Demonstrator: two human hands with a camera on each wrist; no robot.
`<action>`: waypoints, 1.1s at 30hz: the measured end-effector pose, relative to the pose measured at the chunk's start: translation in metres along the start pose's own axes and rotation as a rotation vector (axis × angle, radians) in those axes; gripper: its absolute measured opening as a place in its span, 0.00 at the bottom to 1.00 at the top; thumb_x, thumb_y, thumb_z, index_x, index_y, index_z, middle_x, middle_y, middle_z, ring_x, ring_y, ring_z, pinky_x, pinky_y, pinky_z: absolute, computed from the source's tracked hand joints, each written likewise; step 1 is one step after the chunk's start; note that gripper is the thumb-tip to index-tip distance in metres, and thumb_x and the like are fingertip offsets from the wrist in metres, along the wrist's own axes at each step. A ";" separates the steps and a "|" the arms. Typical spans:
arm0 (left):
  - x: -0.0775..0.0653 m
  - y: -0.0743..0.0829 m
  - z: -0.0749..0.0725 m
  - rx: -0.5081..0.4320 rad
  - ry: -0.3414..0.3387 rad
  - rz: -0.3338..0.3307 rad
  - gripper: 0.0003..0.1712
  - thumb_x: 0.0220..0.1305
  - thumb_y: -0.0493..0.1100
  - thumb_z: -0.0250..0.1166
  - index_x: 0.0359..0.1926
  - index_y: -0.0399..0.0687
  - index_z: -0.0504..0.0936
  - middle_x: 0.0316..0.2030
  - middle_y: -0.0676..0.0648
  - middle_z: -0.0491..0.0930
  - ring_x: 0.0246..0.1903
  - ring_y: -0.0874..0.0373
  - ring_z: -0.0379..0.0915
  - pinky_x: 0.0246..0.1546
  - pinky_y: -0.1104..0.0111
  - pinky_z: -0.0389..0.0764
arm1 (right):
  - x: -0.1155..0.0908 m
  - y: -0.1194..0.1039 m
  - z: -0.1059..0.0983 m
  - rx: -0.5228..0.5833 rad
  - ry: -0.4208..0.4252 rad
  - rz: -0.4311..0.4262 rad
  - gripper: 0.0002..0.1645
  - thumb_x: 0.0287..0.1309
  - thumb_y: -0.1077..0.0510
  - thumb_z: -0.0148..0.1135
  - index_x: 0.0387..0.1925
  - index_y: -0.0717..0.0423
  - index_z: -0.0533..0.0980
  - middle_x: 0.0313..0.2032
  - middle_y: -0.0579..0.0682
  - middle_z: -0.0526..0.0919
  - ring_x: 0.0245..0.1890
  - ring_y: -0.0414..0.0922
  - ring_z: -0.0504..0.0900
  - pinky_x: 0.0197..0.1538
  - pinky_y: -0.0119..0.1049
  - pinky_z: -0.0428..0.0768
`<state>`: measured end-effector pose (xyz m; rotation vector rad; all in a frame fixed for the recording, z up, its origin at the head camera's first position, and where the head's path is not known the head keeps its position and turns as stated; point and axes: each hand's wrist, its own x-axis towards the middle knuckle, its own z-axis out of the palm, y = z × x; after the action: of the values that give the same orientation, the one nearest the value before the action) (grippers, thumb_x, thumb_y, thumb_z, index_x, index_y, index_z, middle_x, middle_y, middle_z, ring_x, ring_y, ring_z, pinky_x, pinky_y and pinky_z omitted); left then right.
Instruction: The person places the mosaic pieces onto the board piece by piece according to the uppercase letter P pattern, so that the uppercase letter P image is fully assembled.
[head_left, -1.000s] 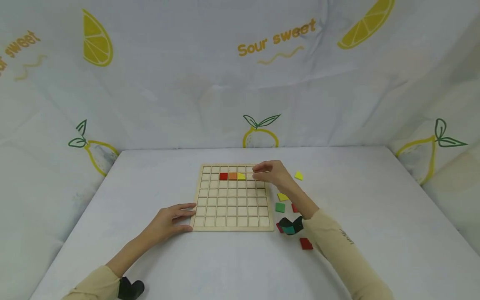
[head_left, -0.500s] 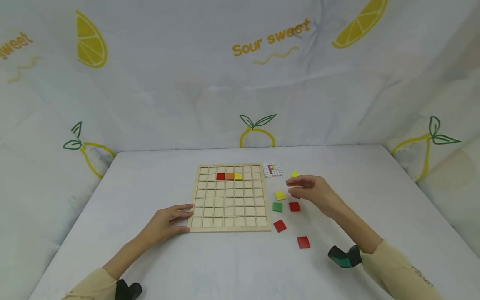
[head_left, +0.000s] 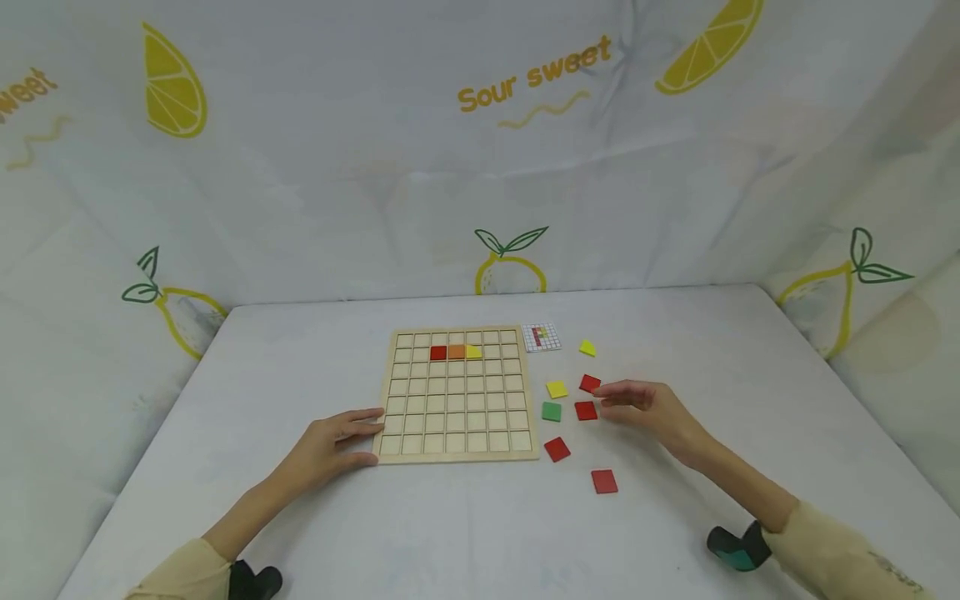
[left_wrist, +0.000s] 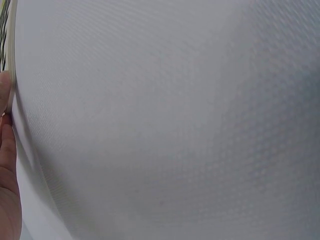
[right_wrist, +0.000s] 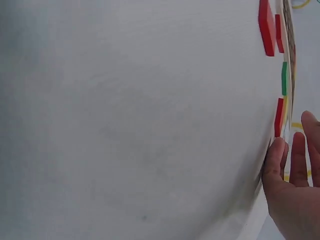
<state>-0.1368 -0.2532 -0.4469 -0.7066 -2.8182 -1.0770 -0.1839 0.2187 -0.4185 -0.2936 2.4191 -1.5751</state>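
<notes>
A wooden grid board (head_left: 457,457) lies on the white table, with a red tile (head_left: 438,353), an orange tile (head_left: 456,352) and a cut-cornered yellow tile (head_left: 473,352) side by side in one row. My left hand (head_left: 330,446) touches the board's left edge with relaxed fingers. Just right of the loose tiles hovers my right hand (head_left: 660,417), fingers loosely extended and holding nothing visible. Its fingertips are close to a red tile (head_left: 586,411) and another red piece (head_left: 589,382); whether they touch is hard to tell. The right wrist view shows the fingers (right_wrist: 274,155) beside a red tile (right_wrist: 279,117).
Other loose pieces lie right of the board: a green tile (head_left: 551,412), a yellow piece (head_left: 557,389), a farther yellow piece (head_left: 588,347), a red tile (head_left: 557,449) and a nearer red tile (head_left: 604,482). A small printed pattern card (head_left: 541,337) sits by the board's upper right corner.
My right hand has moved from over the board's upper right part, right and towards me, to the red tiles, uncovering the pattern card. The left hand stays at the board's edge.
</notes>
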 end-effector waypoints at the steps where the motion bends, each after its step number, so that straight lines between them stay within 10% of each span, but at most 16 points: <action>1: 0.000 0.000 0.000 0.002 0.000 0.002 0.28 0.49 0.44 0.74 0.52 0.38 0.82 0.58 0.43 0.76 0.58 0.43 0.71 0.54 0.55 0.76 | 0.002 0.003 0.000 -0.013 -0.009 -0.004 0.22 0.59 0.58 0.66 0.53 0.65 0.76 0.49 0.62 0.81 0.45 0.43 0.81 0.44 0.24 0.81; 33: -0.001 0.001 0.000 -0.097 -0.013 -0.006 0.27 0.50 0.41 0.73 0.52 0.34 0.81 0.59 0.39 0.74 0.58 0.41 0.70 0.54 0.67 0.77 | 0.019 0.017 0.005 -0.329 -0.035 -0.232 0.18 0.48 0.64 0.74 0.43 0.64 0.81 0.39 0.53 0.83 0.36 0.45 0.83 0.43 0.34 0.85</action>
<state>-0.1358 -0.2529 -0.4462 -0.7158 -2.7971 -1.2216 -0.2010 0.2155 -0.4382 -0.6774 2.6913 -1.2300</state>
